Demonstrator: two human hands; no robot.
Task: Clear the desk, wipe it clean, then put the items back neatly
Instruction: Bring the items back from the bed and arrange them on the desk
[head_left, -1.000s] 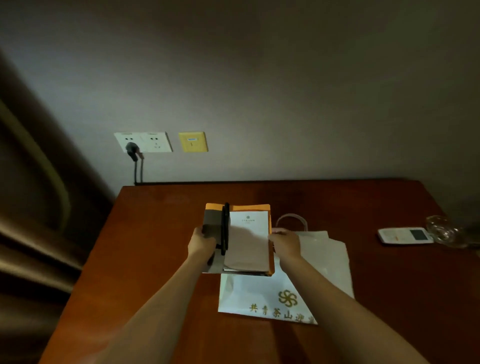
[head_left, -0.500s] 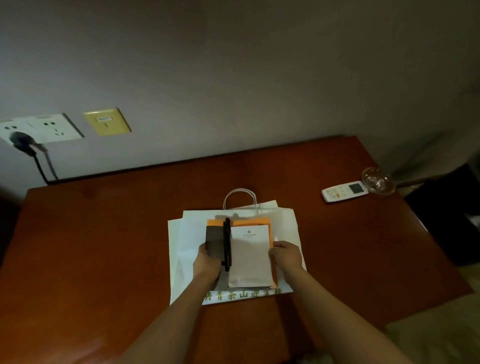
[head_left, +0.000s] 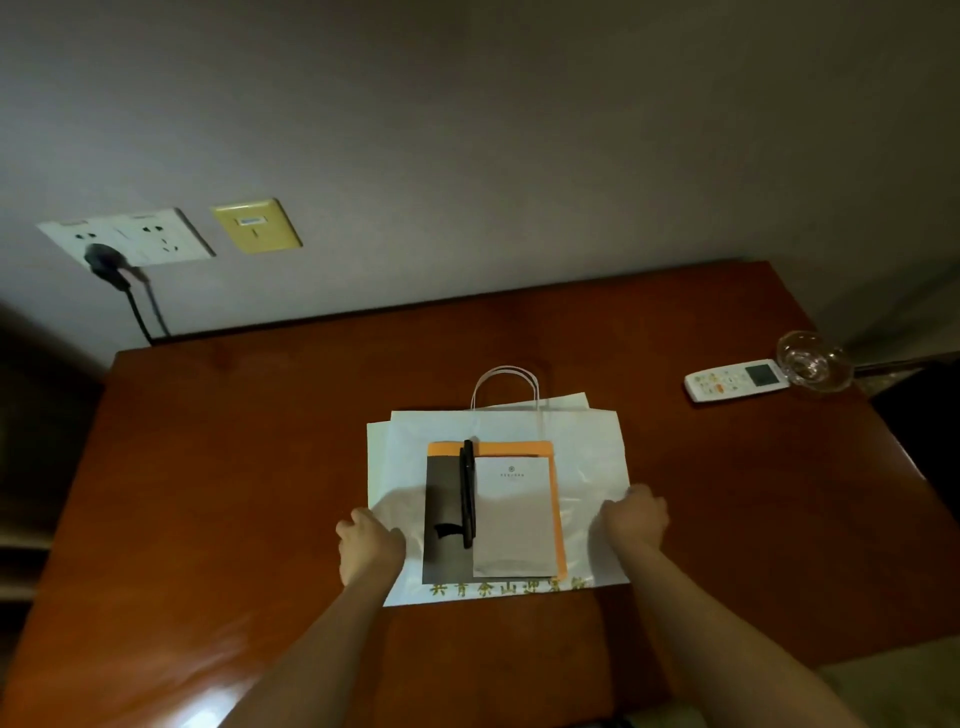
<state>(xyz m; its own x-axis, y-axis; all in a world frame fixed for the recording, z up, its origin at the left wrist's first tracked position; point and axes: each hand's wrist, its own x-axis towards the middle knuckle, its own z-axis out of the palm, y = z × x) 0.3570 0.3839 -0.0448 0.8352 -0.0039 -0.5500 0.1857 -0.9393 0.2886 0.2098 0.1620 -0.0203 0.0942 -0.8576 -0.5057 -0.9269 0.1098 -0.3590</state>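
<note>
A white paper bag with gold lettering lies flat in the middle of the reddish wooden desk. Stacked on it are an orange folder, a dark grey card, a black pen and a pale notepad. My left hand sits at the bag's left edge with curled fingers. My right hand grips the bag's right edge the same way. Neither hand touches the stack.
A white remote and a clear glass dish sit near the desk's far right corner. On the wall behind are a white socket plate with a black plug and a yellow plate.
Both hands have let go of the folder stack, which now rests on the bag. They have spread outward to the bag's left and right edges.
</note>
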